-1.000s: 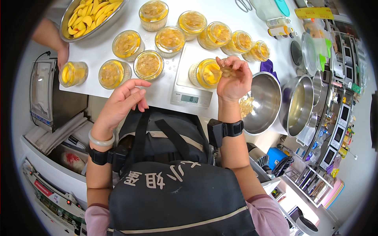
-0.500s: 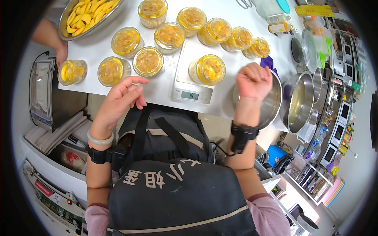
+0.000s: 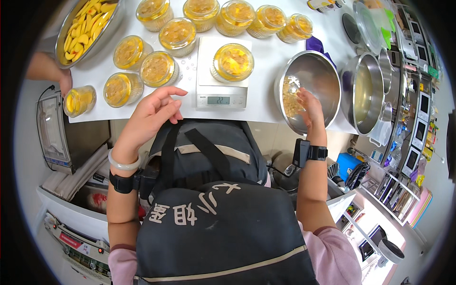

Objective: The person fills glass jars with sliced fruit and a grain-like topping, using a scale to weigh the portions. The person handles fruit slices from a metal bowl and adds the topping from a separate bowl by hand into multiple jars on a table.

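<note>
A glass jar (image 3: 232,62) of yellow fruit slices, with some pale amber topping on it, stands on a white digital kitchen scale (image 3: 222,90). My right hand (image 3: 311,109) is inside a steel mixing bowl (image 3: 327,78) to the right of the scale, its fingers stretched toward the amber crumbly bits (image 3: 291,100) lying at the bowl's left side. The fingertips partly hide one another. My left hand (image 3: 156,110) hovers over the table's front edge, left of the scale, fingers loosely bent and apart with nothing in them. Nearest to it sits a topped jar (image 3: 159,69).
Several more topped jars (image 3: 178,35) stand left of and behind the scale. A fruit-only jar (image 3: 80,100) is at the far left, near another person's hand (image 3: 64,80). A bowl of sliced peaches (image 3: 90,33) stands back left. Another steel bowl (image 3: 363,92) holds liquid.
My right hand has gone from a closed fist above the bowl's left rim down into the bowl, its fingers uncurled. The scale's reading has changed. My left hand stays near the table edge.
</note>
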Demonstrator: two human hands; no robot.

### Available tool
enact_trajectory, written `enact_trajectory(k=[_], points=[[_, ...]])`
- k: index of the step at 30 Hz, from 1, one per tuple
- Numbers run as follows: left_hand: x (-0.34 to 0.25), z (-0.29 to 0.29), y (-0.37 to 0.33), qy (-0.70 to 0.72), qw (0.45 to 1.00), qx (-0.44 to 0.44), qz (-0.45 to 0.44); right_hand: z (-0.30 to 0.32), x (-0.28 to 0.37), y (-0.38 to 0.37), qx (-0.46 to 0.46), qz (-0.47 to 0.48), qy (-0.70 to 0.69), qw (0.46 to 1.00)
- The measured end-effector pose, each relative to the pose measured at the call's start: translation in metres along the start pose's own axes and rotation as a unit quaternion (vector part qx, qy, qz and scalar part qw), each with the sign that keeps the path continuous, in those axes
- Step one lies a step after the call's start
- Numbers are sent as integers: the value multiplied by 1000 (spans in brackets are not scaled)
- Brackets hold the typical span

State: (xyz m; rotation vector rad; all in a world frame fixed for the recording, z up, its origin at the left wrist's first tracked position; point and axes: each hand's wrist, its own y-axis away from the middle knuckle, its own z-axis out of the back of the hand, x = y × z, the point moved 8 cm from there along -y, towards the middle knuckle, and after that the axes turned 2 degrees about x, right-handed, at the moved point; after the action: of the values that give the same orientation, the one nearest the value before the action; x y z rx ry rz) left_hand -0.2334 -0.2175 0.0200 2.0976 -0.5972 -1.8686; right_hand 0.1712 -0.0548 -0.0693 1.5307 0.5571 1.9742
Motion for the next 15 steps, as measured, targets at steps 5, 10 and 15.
enact_trajectory(k=[5, 10, 15], points=[[-11, -1, 3, -7, 1000, -20, 5, 22, 6, -48, -22, 147, 426, 893], [-3, 0, 6, 7, 999, -45, 15, -11, 5, -32, -4, 93, 547, 832], [1, -3, 4, 13, 998, -58, 25, -48, -5, -37, 146, 206, 501, 828]])
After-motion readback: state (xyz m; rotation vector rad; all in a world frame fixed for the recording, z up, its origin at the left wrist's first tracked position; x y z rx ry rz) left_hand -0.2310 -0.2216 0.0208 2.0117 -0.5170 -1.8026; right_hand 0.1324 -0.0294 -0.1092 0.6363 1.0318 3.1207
